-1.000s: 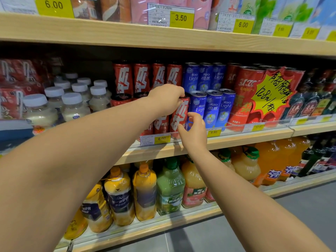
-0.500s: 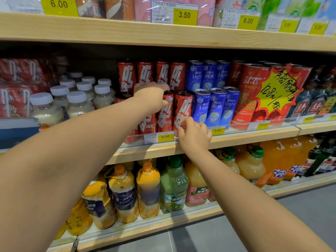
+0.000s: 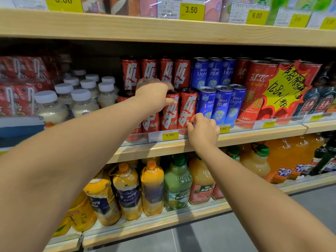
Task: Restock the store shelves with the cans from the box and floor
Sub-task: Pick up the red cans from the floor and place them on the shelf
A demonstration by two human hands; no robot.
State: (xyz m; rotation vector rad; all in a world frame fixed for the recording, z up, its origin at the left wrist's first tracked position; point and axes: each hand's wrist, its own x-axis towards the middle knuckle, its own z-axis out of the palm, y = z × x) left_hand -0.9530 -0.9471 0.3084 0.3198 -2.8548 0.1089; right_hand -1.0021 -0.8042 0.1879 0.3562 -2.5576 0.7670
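Wooden store shelving fills the view, with three tiers visible above a grey tiled floor (image 3: 227, 237). On the middle shelf (image 3: 163, 149), red cans (image 3: 181, 74) stand upright in two stacked rows, just left of blue RIO Light cans (image 3: 221, 104) and right of white-capped bottles (image 3: 80, 100). The person's left hand (image 3: 152, 95) reaches in from the left and sits over the top of a front-row red can (image 3: 151, 125), fingers curled down around its rim and thumb extended right against the neighbouring can (image 3: 171, 115). The right hand (image 3: 203, 131) is lower, at the clear front rail, fingers curled close together with their tips touching the lower side of the rightmost red can (image 3: 188, 106); whether they pinch it cannot be told. A yellow 6.00 price tag (image 3: 170, 135) is fixed to the rail below the red cans. A yellow starburst sign (image 3: 285, 91) hangs in front of large red cans (image 3: 254, 95) farther right. Juice bottles (image 3: 178, 182) line the lower shelf.
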